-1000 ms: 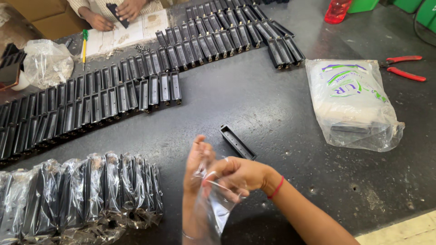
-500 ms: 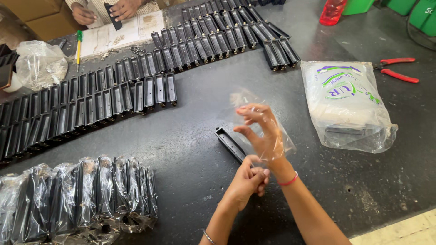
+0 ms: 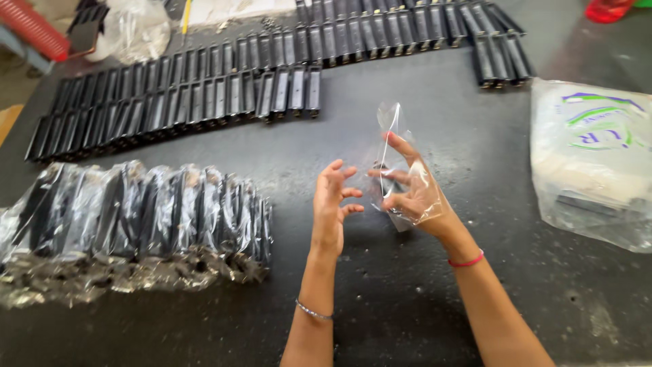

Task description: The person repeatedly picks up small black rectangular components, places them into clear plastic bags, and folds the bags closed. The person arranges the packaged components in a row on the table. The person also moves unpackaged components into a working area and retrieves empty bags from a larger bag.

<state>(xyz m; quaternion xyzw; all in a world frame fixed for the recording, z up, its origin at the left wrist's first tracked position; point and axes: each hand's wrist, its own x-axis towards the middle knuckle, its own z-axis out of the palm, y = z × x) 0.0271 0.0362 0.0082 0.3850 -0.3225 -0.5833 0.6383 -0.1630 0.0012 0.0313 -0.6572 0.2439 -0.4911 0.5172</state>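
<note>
**Clear bag now draped over the right hand, left hand off it**

Half a second ago the left hand sat low, fingers bunched, under the raised right hand; now both hands are level at the centre of the frame. The loose black piece that lay just left of the hands is no longer in view, and the camera has shifted, so the red pliers at the right are out of frame.

At lower left lies one row of bagged black parts point(image 3: 136, 224), each in clear film; the exact count is hard to tell. Above it, from upper left to upper right, run rows of unbagged black parts point(image 3: 204, 92), too many and too close to count surely.

The left hand point(image 3: 331, 204) is open, fingers curled and spread, holding nothing, just beside the bag but not touching it as far as can be seen. One clear plastic bag point(image 3: 397, 170) stands upright at centre, wrapped around the right hand point(image 3: 411, 190), whose fingers are spread inside or against the film and grip it. One bracelet shows on each wrist.

At the right edge rests one large white sack point(image 3: 591, 163) on the dark table point(image 3: 407, 306).
</note>
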